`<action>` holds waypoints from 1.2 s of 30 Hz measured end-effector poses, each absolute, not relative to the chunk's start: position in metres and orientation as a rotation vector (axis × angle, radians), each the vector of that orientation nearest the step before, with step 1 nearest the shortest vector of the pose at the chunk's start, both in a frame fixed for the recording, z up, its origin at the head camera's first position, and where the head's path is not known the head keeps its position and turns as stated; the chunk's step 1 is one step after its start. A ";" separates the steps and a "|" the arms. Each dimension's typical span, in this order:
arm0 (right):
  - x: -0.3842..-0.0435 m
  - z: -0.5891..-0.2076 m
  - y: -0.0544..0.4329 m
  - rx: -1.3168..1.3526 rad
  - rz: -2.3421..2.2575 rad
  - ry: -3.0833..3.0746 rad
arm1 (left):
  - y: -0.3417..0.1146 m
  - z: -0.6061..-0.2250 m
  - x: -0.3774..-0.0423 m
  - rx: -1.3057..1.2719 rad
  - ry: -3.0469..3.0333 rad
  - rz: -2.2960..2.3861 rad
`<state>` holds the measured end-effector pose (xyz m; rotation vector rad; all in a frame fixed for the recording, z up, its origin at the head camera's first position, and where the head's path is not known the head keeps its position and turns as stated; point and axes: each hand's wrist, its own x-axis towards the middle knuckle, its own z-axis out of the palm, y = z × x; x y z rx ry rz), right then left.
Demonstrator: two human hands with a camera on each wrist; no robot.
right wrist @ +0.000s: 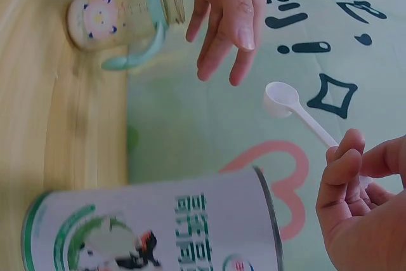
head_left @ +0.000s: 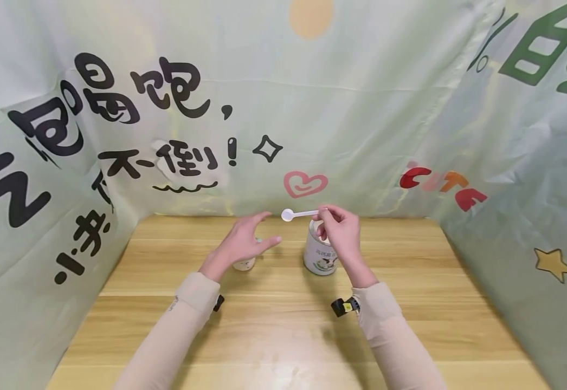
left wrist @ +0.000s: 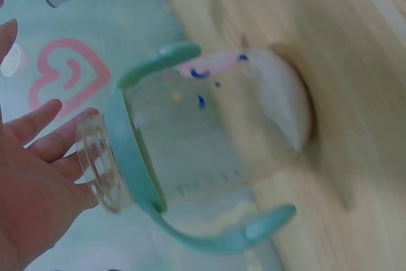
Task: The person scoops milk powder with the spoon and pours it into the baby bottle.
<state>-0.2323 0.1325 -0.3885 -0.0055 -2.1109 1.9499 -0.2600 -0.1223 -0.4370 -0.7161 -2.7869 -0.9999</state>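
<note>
1. The white scoop (right wrist: pixel 282 101) is up in the air, near the top of the can. The right hand (right wrist: pixel 368 201) pinches the end of its stem (right wrist: pixel 317 128) with bent fingers. The round cup sticks out toward the bottle.
2. The scoop looks like thin, hard plastic, so it should be very light and a bit slick. The end of the stem is a good place to pinch, but the cup could tip if the pinch gets loose. I cannot tell if there is anything in it.
3. The bottle (right wrist: pixel 130 14) stands upright on the bench (head_left: pixel 274 325), with no cap on its neck. The left hand (head_left: pixel 244 238) is close by with its fingers apart, and it holds nothing. I cannot tell if a finger touches the neck.
4. The bottle's see-through sides look hard and smooth, so they may slip. Whether it is glass or plastic, I cannot tell. The two green handles (left wrist: pixel 266 223) or the band round the neck look best to grab.
5. The can (head_left: pixel 320 254) stands upright on the bench too, below the right hand. It looks stiff, smooth and likely the heaviest. I think it wants a whole hand wrapped round its side.
</note>
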 end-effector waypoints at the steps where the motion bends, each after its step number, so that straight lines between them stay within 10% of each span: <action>1: -0.232 -0.388 0.135 -0.017 1.937 -2.118 | -0.119 -0.436 -0.260 -0.711 -2.793 -1.012; 36: -0.222 -0.399 0.199 -0.190 1.712 -2.167 | -0.040 -0.435 -0.269 -0.826 -2.849 -1.056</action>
